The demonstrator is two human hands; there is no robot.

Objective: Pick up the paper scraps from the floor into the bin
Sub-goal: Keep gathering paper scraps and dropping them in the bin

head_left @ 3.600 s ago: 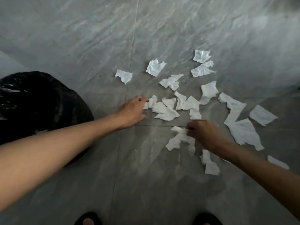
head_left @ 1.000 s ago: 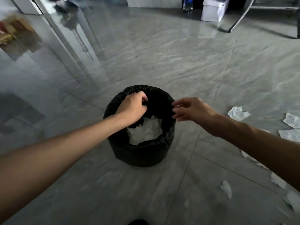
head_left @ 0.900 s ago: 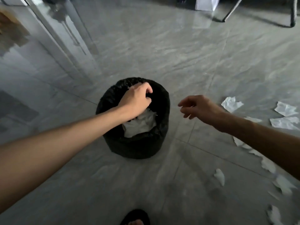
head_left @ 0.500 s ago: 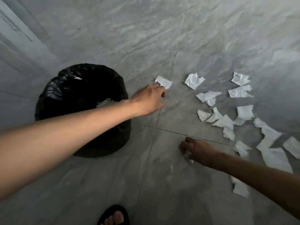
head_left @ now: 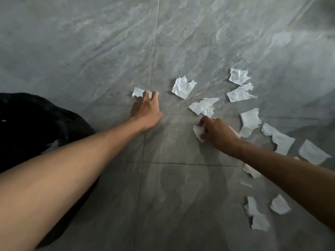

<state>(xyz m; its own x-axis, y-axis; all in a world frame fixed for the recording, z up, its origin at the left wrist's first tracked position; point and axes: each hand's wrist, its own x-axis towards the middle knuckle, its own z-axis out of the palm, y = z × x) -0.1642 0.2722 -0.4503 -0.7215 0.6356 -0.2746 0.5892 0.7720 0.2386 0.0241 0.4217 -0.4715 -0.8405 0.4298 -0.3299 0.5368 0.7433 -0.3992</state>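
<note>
Swung back from the bin (head_left: 36, 127) to the litter since a second ago, both arms now stretched low over the floor (head_left: 181, 42). Left hand (head_left: 146, 109) down on the small scrap (head_left: 137, 91) at the tile seam, fingers (head_left: 145, 96) spread wide and pressing it, not yet pinched. Right hand (head_left: 216, 133) curled tight around a crumpled scrap (head_left: 198, 132), reaching toward the folded piece (head_left: 203, 105) just beyond. Bin at left edge, black-lined, some white paper inside. More than a dozen paper scraps (head_left: 184, 86) still scattered to the right. Likely trouble: flat paper sliding on glossy tile instead of lifting, or the held scrap slipping out while grabbing another, or light pieces fluttering short of the bin.
</note>
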